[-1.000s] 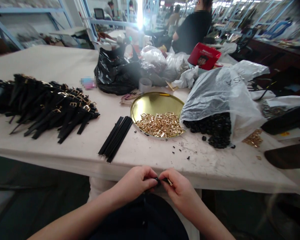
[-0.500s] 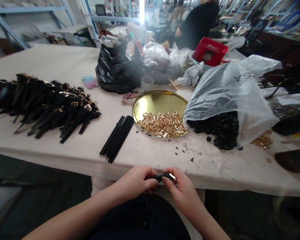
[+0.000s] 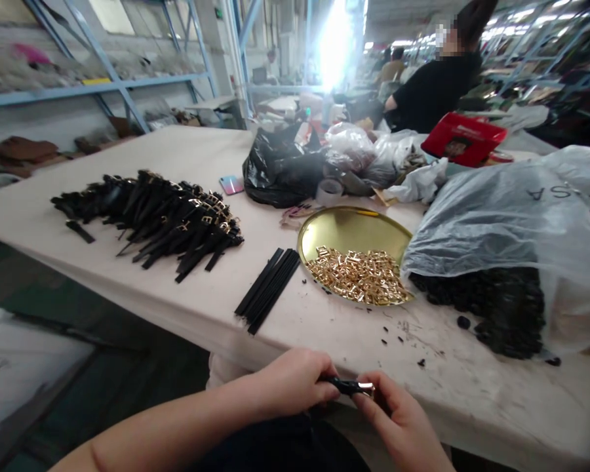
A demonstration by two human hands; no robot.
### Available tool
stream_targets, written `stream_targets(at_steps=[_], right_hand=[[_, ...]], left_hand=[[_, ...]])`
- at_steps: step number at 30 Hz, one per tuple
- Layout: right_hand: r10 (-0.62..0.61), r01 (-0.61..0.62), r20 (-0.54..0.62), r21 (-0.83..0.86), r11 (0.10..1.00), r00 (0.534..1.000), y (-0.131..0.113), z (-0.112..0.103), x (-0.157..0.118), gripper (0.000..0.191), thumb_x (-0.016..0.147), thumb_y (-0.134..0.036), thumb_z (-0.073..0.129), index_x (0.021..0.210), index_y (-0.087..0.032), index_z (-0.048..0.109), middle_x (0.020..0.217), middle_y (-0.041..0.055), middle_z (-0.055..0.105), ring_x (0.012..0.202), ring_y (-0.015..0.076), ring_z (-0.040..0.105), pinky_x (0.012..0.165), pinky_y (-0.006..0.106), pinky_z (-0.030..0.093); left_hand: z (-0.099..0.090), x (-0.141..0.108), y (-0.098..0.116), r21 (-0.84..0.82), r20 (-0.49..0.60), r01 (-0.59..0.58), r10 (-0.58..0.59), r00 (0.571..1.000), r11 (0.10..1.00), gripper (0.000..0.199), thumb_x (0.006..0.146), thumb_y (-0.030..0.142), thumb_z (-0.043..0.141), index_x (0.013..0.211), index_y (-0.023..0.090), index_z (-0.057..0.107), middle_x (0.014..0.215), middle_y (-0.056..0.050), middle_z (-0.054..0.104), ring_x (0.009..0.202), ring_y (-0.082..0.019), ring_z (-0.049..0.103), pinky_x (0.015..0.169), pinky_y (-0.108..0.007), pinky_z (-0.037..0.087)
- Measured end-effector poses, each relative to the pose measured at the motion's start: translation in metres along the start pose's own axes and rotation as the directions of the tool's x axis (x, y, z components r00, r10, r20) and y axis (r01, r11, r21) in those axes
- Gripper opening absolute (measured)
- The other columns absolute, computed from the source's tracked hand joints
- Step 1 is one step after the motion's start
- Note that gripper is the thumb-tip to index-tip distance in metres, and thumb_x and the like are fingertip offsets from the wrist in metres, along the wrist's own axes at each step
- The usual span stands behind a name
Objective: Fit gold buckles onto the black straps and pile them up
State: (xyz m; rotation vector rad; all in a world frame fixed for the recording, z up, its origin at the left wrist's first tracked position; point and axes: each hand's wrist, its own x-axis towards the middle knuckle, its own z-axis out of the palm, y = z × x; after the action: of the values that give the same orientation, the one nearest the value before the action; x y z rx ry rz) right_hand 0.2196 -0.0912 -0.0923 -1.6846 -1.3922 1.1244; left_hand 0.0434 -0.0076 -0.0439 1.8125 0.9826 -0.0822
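While many black buckled straps [image 3: 177, 216] are lying heaped on the left of the cloth-covered table [image 3: 334, 334], gold buckles showing along the heap, one short black strap [image 3: 80, 231] is resting by itself just beside them. These are presumably making up the finished share, a large one by the look of the heap, though the overlap is hiding whether every piece is complete.

Next along, a small bundle of flat black strips [image 3: 270, 285] is waiting near the front edge, showing no buckles and so seemingly unworked. The left hand [image 3: 295, 383] is closing its fingers on the black end of a buckled strap [image 3: 345, 386], which both hands are holding just off the table's front edge. This piece is looking partly done: its gold buckle [image 3: 366, 388] is sitting at the right end, but how it is being fastened is too small to tell.

Behind the hands, the round gold tray [image 3: 354, 229] is holding plenty of loose gold buckles [image 3: 358, 272] in its nearer half. The right hand [image 3: 403, 416] is pinching the strap's buckle end between thumb and fingers. Farther right, a translucent plastic bag [image 3: 491, 216] is spilling small black pieces [image 3: 511, 314], so ample loose stock is apparently remaining.
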Motion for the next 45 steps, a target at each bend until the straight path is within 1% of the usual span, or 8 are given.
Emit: stream_targets(at_steps=[13,18,23,27,30,35,40,45], right_hand=[[0.016,-0.057,0.125,0.328,0.943,0.992,-0.012,0.002,0.006,0.037,0.081,-0.051,0.044,0.071,-0.018,0.058,0.055,-0.0011,0.053,0.055,0.0152,0.052,0.058,0.027,0.043],[-0.197,0.202,-0.063,0.069,0.977,0.978,-0.017,-0.005,0.015,0.025,0.081,-0.041,0.051,0.092,-0.021,0.060,0.080,0.0046,0.064,0.073,0.0193,0.060,0.066,0.028,0.049],[-0.491,0.500,0.094,-0.160,0.851,0.866,-0.020,0.001,0.034,0.028,0.081,-0.019,0.049,0.107,-0.026,0.057,0.093,0.0061,0.061,0.084,0.0183,0.061,0.071,0.026,0.051],[-0.579,0.567,0.085,-0.359,0.741,0.811,-0.007,0.005,0.060,0.028,0.083,-0.019,0.046,0.108,-0.024,0.057,0.094,0.0080,0.064,0.082,0.0199,0.063,0.069,0.028,0.053],[-0.636,0.549,0.032,-0.541,0.638,0.771,0.011,0.007,0.081,0.025,0.085,-0.025,0.044,0.105,-0.023,0.059,0.095,0.0095,0.066,0.082,0.0240,0.064,0.069,0.036,0.054],[-0.689,0.458,-0.052,-0.711,0.534,0.723,0.031,0.009,0.097,0.040,0.083,-0.042,0.046,0.116,-0.019,0.052,0.110,0.0141,0.062,0.095,0.0297,0.060,0.076,0.043,0.051],[-0.646,0.418,-0.088,-0.695,0.585,0.759,0.030,0.009,0.095,0.039,0.084,-0.040,0.046,0.115,-0.018,0.052,0.110,0.0144,0.061,0.097,0.0290,0.058,0.079,0.044,0.049],[-0.580,0.371,-0.190,-0.605,0.704,0.792,0.011,0.009,0.086,0.029,0.084,-0.029,0.049,0.109,-0.018,0.055,0.106,0.0130,0.061,0.096,0.0257,0.057,0.082,0.042,0.047]], left_hand=[[-0.007,-0.006,0.002,0.232,-0.067,-0.148,0.168,0.984,0.961,0.029,0.078,0.041,0.046,0.078,0.018,0.065,0.067,-0.004,0.065,0.058,-0.017,0.055,0.048,-0.022,0.032],[-0.017,-0.006,0.005,0.200,-0.069,-0.148,0.165,0.984,0.969,0.033,0.082,0.040,0.041,0.081,0.016,0.065,0.067,-0.003,0.063,0.057,-0.015,0.052,0.046,-0.021,0.030],[-0.014,0.013,-0.007,0.104,-0.097,-0.209,0.219,0.971,0.972,0.029,0.082,0.033,0.042,0.087,0.018,0.066,0.076,-0.002,0.067,0.070,-0.016,0.057,0.054,-0.020,0.035],[-0.027,0.022,-0.014,0.254,-0.185,-0.154,0.204,0.961,0.955,0.036,0.084,0.042,0.039,0.088,0.019,0.066,0.080,-0.004,0.067,0.072,-0.018,0.059,0.058,-0.022,0.038],[-0.060,0.022,-0.019,0.362,-0.374,-0.103,0.245,0.894,0.927,0.038,0.086,0.044,0.038,0.094,0.019,0.064,0.091,-0.007,0.063,0.081,-0.018,0.058,0.070,-0.024,0.041],[-0.122,0.028,-0.050,0.375,-0.651,0.291,0.026,0.759,0.880,0.028,0.086,0.034,0.038,0.095,0.020,0.060,0.098,-0.007,0.060,0.089,-0.019,0.055,0.076,-0.026,0.038],[-0.143,0.049,-0.088,0.305,-0.673,0.423,-0.121,0.730,0.853,0.017,0.075,0.032,0.051,0.079,0.017,0.058,0.081,-0.007,0.062,0.074,-0.020,0.057,0.061,-0.026,0.037],[-0.142,0.043,-0.079,0.294,-0.678,0.383,-0.091,0.729,0.876,0.013,0.074,0.029,0.043,0.070,0.018,0.049,0.067,-0.003,0.057,0.064,-0.017,0.053,0.056,-0.026,0.034]])
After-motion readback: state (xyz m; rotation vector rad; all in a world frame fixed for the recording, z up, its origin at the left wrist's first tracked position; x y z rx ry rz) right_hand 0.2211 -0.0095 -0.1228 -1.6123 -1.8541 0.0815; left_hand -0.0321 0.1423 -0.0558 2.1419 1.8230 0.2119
